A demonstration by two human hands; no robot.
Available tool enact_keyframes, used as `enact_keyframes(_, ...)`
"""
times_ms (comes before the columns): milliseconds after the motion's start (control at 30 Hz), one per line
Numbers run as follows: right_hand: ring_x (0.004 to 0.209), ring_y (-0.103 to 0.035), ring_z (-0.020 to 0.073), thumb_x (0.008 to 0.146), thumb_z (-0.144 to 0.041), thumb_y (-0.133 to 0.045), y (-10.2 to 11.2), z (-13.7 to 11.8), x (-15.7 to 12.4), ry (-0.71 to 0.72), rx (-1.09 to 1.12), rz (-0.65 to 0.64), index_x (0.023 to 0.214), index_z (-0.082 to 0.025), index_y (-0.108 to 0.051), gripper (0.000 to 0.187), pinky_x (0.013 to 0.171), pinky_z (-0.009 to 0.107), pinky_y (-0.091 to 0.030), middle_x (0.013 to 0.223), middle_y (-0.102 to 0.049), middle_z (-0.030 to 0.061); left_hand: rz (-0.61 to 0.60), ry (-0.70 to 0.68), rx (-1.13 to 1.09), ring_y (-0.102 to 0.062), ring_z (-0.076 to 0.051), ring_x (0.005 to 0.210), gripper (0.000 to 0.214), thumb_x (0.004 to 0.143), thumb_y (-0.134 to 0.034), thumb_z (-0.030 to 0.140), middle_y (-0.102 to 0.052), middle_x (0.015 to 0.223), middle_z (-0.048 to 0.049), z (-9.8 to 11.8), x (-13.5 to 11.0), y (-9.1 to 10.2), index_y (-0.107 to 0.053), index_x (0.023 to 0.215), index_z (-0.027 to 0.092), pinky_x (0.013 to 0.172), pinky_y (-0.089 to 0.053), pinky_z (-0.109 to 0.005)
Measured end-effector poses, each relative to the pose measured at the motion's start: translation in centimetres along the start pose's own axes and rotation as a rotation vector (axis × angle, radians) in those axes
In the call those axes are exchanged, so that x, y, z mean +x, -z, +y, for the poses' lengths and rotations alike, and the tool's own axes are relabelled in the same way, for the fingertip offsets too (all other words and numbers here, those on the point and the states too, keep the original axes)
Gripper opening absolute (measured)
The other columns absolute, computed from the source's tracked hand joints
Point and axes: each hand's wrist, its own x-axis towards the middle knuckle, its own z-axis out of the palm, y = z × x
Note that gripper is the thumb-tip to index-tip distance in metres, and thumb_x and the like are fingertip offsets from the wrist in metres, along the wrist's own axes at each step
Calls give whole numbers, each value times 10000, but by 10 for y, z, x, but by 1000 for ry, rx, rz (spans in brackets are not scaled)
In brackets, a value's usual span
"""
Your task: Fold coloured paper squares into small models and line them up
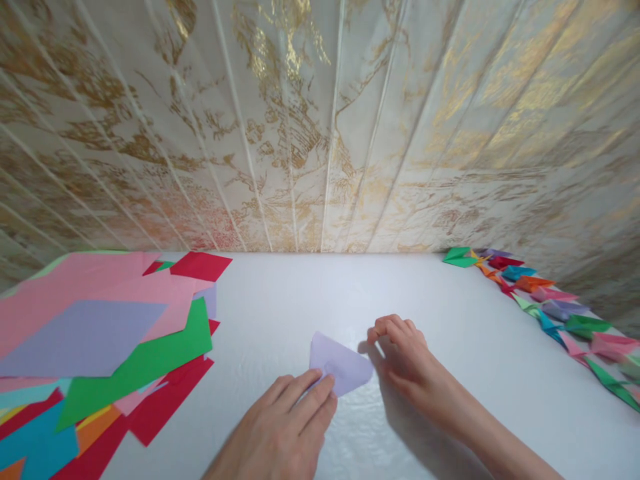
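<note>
A small folded piece of lilac paper (345,363) lies on the white table in front of me, with a rounded bulge on its upper right edge. My left hand (295,420) rests on its lower left part, fingers stretched out flat and pinning it to the tabletop. To the right of the paper, my right hand (405,357) hovers a little above the table. Its fingers are loosely curled, with the thumb apart from them and nothing visible between. The fingertips are near the paper's right corner but not touching it.
Loose coloured paper sheets (150,360) are heaped on the left side. Along the right edge runs a row of folded paper figures (555,310) in several colours. A white-and-gold patterned curtain (310,133) hangs behind the white table (280,293).
</note>
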Motion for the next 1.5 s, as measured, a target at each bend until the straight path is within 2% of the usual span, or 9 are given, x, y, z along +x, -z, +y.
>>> enact_keyframes(133, 997, -518, 240, 773, 66, -432, -1, -10, -1, 146, 76, 16, 1037, -234, -538, 413, 886, 413, -428, 1047, -593, 59, 30, 89, 124, -608, -215, 913, 308, 973, -558, 420, -705, 1077, -52, 8, -3, -10, -640, 1161, 190, 844, -454, -345)
enact_keyframes(300, 921, -558, 214, 835, 50, -425, -22, -28, -7, 360, 177, -102, 1059, -244, -628, 422, 823, 351, -470, 1030, -669, 48, 22, 40, 137, -621, -227, 911, 402, 1012, -442, 511, -712, 1012, -56, 7, 0, -1, -639, 1119, 177, 826, -449, -347)
enact_keyframes(400, 949, -571, 213, 842, 45, -436, -26, -29, -8, 349, 187, -112, 1096, -249, -648, 443, 861, 360, -476, 1062, -689, 45, 8, 81, 39, -628, -229, 953, 390, 978, -518, 510, -717, 1052, -53, 2, 1, 8, -621, 1141, 171, 846, -459, -340)
enact_keyframes(600, 1010, -579, 223, 800, 48, -492, -22, -26, -9, 364, 97, -122, 1042, -236, -674, 416, 896, 389, -460, 1099, -680, 44, -60, 191, -272, -575, -215, 1102, 223, 848, -728, 238, -664, 1179, -7, -11, 10, 23, -621, 1044, 237, 930, -446, -310)
enact_keyframes(767, 1014, -574, 201, 808, 48, -503, -25, -27, -9, 331, 132, -101, 999, -234, -664, 377, 905, 358, -462, 1072, -680, 27, -52, 49, -258, -571, -202, 1063, 53, 958, -627, 230, -694, 1076, 11, -19, 19, 21, -637, 1009, 220, 960, -400, -331)
enact_keyframes(1000, 1008, -570, 207, 801, 9, -555, -30, -30, -13, 349, 45, -56, 963, -222, -627, 292, 887, 373, -414, 1066, -680, 21, 50, -58, -99, -604, -193, 982, 239, 1044, -438, 199, -722, 969, -11, -15, 14, 13, -656, 949, 178, 991, -360, -363)
enact_keyframes(1167, 883, -568, 201, 853, -102, -650, -43, -34, -12, 400, -136, 59, 872, -202, -581, 123, 796, 356, -385, 992, -687, 22, 66, -38, -171, -597, -181, 888, 301, 1044, -377, 122, -712, 908, -5, -14, 19, 17, -660, 950, 165, 918, -392, -361)
enact_keyframes(1400, 810, -564, 171, 911, -98, -622, -46, -33, -6, 434, -145, 111, 820, -197, -569, 145, 758, 324, -385, 891, -673, 8, -45, 88, -309, -587, -206, 905, 135, 934, -660, 321, -683, 978, -5, -18, 22, 23, -642, 983, 196, 818, -442, -341)
enact_keyframes(1500, 860, -576, 170, 915, -55, -581, -39, -29, -7, 396, -40, 39, 901, -205, -594, 151, 773, 320, -395, 949, -678, 12, -20, 58, -255, -591, -208, 918, 110, 982, -586, 288, -688, 974, -12, -17, 19, 19, -640, 985, 192, 851, -430, -356)
